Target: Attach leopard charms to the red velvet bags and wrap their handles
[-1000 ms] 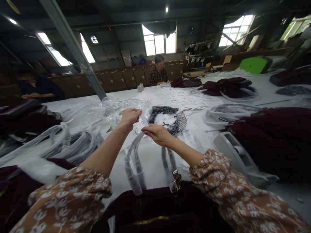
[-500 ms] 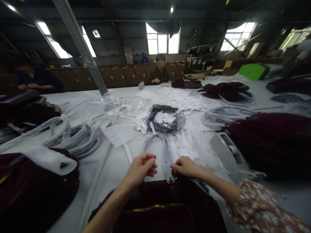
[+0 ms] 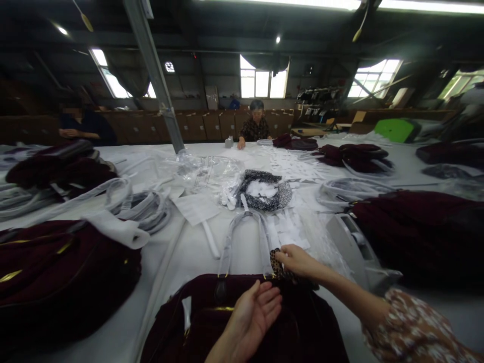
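A dark maroon bag [image 3: 204, 327] with a gold zipper lies in front of me on the white table. Its handle [image 3: 228, 237], wrapped in pale film, arches away from me. My right hand [image 3: 293, 259] pinches a leopard-print cloth piece [image 3: 276, 262] beside the handle's right base. Palm up, with fingers stretched and nothing in them, my left hand [image 3: 257, 310] is over the bag's front. Beyond the handle sits a black-and-white speckled holder [image 3: 285, 196] filled with white paper pieces [image 3: 260, 189].
Another maroon bag [image 3: 75, 282] lies at left, with a white foam roll [image 3: 117, 229] on it. More maroon bags [image 3: 416, 227] and a grey tape dispenser [image 3: 346, 237] are at right. Clear plastic bags [image 3: 207, 171] lie mid-table. A co-worker [image 3: 255, 126] sits across the table.
My left hand has moved down and right from beside the handle and turned palm up. My right hand stays by the handle's right base, where the leopard-print cloth now shows. The view has tilted up.
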Demonstrator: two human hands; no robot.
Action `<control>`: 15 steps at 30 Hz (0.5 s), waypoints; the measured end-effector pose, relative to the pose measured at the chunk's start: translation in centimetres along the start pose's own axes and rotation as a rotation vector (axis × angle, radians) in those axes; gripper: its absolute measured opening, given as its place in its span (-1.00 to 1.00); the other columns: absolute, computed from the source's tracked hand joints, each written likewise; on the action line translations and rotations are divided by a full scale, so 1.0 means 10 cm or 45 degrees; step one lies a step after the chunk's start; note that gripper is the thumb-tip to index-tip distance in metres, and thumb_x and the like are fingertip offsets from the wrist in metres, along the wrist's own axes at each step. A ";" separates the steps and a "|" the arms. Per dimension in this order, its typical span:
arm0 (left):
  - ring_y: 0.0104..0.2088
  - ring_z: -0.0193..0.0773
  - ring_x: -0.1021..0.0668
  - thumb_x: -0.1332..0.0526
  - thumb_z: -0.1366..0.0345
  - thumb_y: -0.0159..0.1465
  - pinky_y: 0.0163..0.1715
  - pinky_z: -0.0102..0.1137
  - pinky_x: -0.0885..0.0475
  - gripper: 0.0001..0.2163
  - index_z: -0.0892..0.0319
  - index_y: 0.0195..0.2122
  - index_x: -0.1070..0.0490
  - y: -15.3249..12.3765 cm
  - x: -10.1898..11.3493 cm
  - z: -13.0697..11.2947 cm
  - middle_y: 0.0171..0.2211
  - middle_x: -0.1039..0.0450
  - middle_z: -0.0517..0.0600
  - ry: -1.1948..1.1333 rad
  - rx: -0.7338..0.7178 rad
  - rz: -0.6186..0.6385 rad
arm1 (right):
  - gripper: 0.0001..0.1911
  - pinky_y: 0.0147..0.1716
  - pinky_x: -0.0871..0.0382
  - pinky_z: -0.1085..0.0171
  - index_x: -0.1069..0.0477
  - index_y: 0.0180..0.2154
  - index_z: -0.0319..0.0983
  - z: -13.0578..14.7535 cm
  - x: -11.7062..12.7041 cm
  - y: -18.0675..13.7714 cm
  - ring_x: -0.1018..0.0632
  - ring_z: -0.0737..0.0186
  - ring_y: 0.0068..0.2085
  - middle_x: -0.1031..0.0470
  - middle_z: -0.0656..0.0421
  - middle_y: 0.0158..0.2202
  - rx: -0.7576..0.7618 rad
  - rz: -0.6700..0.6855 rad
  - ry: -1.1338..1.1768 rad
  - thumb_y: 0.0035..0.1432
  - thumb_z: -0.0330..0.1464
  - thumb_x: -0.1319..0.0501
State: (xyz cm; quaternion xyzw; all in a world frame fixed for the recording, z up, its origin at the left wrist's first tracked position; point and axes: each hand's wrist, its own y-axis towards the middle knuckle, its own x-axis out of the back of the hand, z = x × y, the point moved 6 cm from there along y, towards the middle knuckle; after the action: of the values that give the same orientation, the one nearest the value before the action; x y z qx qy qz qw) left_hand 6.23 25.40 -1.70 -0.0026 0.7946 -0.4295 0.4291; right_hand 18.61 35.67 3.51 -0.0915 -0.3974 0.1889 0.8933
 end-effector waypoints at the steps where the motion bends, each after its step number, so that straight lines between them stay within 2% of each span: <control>1: -0.09 -0.05 -0.51 -0.06 0.16 0.25 -0.12 -0.29 -0.39 -0.59 0.38 0.01 -0.21 0.01 -0.04 0.02 0.03 -0.33 0.30 0.018 0.015 0.037 | -0.70 -0.68 -0.11 0.41 -0.32 -0.46 -0.28 -0.01 -0.05 -0.06 -0.37 0.34 -0.67 -0.39 0.19 -0.65 -0.047 0.079 0.119 0.15 -0.27 0.06; 3: -0.10 -0.10 -0.51 -0.04 0.09 0.25 -0.15 -0.33 -0.38 -0.56 0.35 0.00 -0.26 0.00 -0.12 0.06 0.01 -0.37 0.25 0.076 0.024 0.126 | -0.71 -0.74 -0.07 0.44 -0.30 -0.48 -0.28 -0.03 -0.17 -0.21 -0.33 0.36 -0.73 -0.35 0.22 -0.70 -0.167 0.200 0.479 0.13 -0.28 0.07; 5: -0.17 -0.17 -0.53 -0.08 0.04 0.22 -0.20 -0.38 -0.37 -0.56 0.33 -0.06 -0.32 -0.01 -0.20 0.10 -0.10 -0.46 0.19 0.129 0.007 0.207 | -0.76 -0.74 -0.10 0.47 -0.30 -0.49 -0.30 -0.06 -0.30 -0.39 -0.36 0.39 -0.69 -0.36 0.20 -0.67 -0.322 0.277 0.901 0.07 -0.31 0.03; 8: -0.38 -0.22 -0.55 -0.14 0.03 0.17 -0.34 -0.38 -0.39 -0.60 0.29 -0.19 -0.40 -0.01 -0.24 0.15 -0.34 -0.53 0.10 0.145 -0.015 0.210 | -0.76 -0.70 -0.19 0.51 -0.32 -0.44 -0.31 -0.11 -0.53 -0.66 -0.40 0.43 -0.65 -0.40 0.18 -0.59 -0.500 0.244 1.228 0.05 -0.29 0.00; 11: -0.53 -0.22 -0.52 -0.16 0.05 0.16 -0.50 -0.39 -0.38 -0.67 0.28 -0.35 -0.40 0.03 -0.23 0.19 -0.50 -0.51 0.05 0.112 0.012 0.131 | -0.69 -0.77 -0.12 0.50 -0.28 -0.41 -0.29 -0.16 -0.77 -0.83 -0.39 0.40 -0.70 -0.38 0.19 -0.62 -0.436 0.121 1.074 0.08 -0.15 -0.03; 15: -0.52 -0.26 -0.54 -0.22 0.24 0.15 -0.47 -0.46 -0.41 -0.82 0.29 -0.44 -0.38 0.05 -0.19 0.19 -0.56 -0.49 0.05 0.142 0.019 -0.006 | -0.57 -0.77 -0.10 0.46 -0.26 -0.46 -0.29 -0.20 -1.00 -0.91 -0.37 0.34 -0.68 -0.32 0.18 -0.67 -0.214 -0.122 0.721 0.07 -0.03 0.00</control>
State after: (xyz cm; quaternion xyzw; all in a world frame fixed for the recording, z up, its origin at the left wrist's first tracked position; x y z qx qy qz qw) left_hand 8.95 25.13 -1.25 0.0228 0.8140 -0.4359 0.3832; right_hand 16.38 23.27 -1.75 -0.1954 -0.1506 0.0798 0.9658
